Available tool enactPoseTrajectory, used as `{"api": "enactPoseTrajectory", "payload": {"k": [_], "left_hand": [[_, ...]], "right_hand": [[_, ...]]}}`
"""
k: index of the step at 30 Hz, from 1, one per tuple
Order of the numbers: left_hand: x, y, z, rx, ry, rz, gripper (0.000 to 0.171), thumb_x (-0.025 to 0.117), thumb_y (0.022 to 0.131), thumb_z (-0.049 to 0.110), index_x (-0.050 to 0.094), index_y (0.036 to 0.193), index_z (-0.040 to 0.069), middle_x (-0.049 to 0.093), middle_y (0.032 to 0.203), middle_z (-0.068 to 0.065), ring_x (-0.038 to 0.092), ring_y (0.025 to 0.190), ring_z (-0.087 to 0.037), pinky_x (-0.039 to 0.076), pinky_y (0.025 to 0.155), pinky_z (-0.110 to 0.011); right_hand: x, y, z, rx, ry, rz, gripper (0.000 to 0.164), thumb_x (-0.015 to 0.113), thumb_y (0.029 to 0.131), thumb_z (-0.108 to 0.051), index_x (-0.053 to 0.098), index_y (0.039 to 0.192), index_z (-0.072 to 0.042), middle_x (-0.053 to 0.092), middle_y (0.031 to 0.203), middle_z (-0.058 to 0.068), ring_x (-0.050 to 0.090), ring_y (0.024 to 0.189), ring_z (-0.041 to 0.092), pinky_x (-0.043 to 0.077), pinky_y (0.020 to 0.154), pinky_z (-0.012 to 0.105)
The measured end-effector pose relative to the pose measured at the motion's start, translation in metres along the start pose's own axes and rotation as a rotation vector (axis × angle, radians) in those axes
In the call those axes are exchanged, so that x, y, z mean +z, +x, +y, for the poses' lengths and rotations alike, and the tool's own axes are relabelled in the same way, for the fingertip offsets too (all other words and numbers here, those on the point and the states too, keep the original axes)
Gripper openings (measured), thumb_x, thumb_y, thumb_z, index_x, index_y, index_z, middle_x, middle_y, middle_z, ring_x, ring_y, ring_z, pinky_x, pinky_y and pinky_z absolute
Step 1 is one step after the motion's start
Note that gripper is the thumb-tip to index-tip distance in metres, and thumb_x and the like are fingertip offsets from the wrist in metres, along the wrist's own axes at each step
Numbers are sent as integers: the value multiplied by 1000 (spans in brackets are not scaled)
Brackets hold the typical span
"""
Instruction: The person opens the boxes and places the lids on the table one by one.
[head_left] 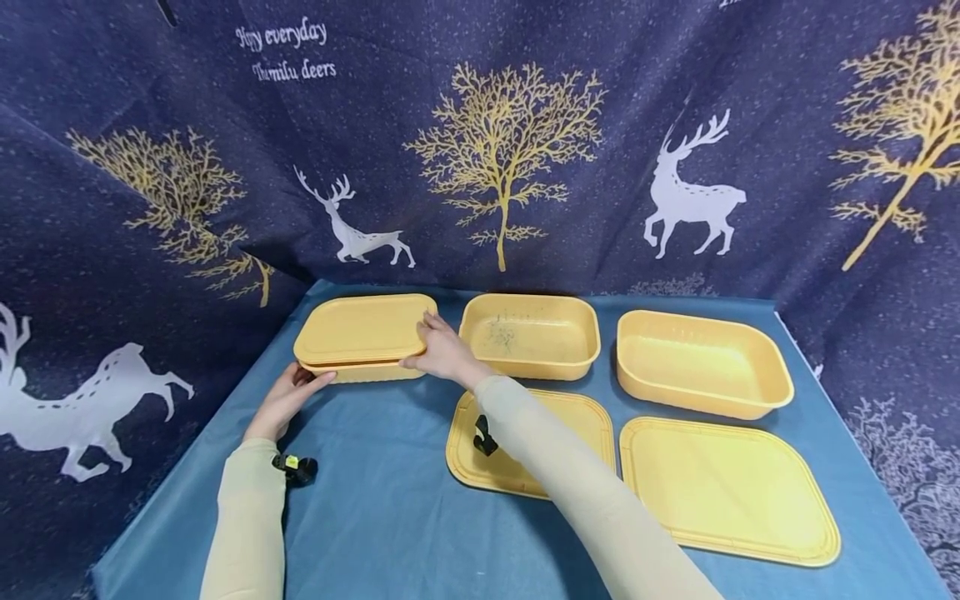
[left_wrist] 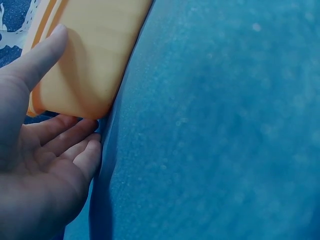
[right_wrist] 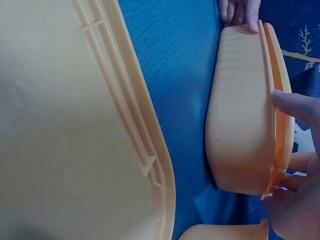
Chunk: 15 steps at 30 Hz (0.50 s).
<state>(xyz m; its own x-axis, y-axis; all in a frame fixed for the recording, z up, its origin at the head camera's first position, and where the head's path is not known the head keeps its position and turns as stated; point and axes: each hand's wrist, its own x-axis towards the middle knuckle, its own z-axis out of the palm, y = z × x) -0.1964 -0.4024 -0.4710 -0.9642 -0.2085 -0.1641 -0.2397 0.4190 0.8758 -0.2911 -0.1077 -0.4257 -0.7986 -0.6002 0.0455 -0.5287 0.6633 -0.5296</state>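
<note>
A yellow plastic box (right_wrist: pixel 237 120) stands at the back left with its lid (head_left: pixel 363 327) lying on top. Along the front and right end, a gap shows between lid and rim. My left hand (head_left: pixel 283 400) holds the box's left front corner, thumb (left_wrist: pixel 37 57) against the front wall and fingers curled by the end wall. At the right end my right hand (head_left: pixel 442 350) grips the lid's edge. Its thumb (right_wrist: pixel 292 102) is at the gap in front, and the fingers (right_wrist: pixel 300 172) are round the end.
Two open yellow boxes stand to the right, one in the middle (head_left: pixel 528 367) and one at the far right (head_left: pixel 697 398). A loose lid lies before each: the middle lid (head_left: pixel 472 454), partly under my right sleeve, and the right lid (head_left: pixel 727 487). A blue cloth (head_left: pixel 375 517) covers the table; a patterned curtain (head_left: pixel 555 225) hangs behind.
</note>
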Motion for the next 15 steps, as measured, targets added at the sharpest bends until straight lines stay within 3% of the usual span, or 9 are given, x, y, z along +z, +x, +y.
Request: {"api": "enactPoseTrajectory", "payload": {"k": [15], "left_hand": [[1, -1, 0, 2, 3, 5, 102, 70, 92, 52, 15, 158, -4, 23, 161, -28, 25, 148, -40, 24, 119, -53]], "right_hand": [[0, 1, 1, 30, 19, -36, 90, 70, 93, -50, 31, 156, 1, 12, 168, 10, 10, 154, 23, 18, 122, 37]]}}
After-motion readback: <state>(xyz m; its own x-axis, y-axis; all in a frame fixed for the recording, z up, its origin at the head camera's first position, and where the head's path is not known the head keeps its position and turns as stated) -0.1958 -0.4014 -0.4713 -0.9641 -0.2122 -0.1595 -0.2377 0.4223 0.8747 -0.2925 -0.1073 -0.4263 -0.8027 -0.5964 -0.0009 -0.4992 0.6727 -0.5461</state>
